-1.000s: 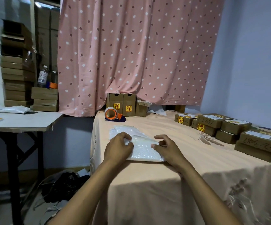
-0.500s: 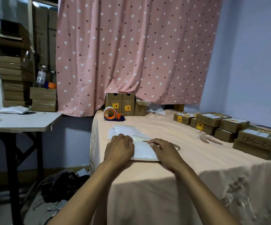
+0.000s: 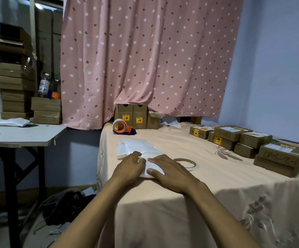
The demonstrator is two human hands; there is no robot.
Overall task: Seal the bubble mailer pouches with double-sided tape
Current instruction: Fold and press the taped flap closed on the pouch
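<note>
A white bubble mailer pouch (image 3: 151, 166) lies near the front left of the peach-clothed table (image 3: 189, 179), on the near end of a small pile of white pouches (image 3: 136, 146). My left hand (image 3: 130, 169) rests on its left part, fingers bent down onto it. My right hand (image 3: 170, 171) lies flat across its right part, fingers stretched left and pressing on it. Most of the pouch is hidden under both hands. A thin roll of double-sided tape (image 3: 185, 163) lies flat on the cloth just right of my right hand.
An orange tape dispenser (image 3: 122, 127) and upright brown boxes (image 3: 131, 116) stand at the back by the pink curtain. Several labelled brown boxes (image 3: 252, 142) fill the right side. A grey folding table (image 3: 20, 135) stands to the left, with stacked cartons behind it.
My right hand has slid left across the pouch until its fingers meet my left hand. The tape roll, hidden under it before, now shows on the cloth.
</note>
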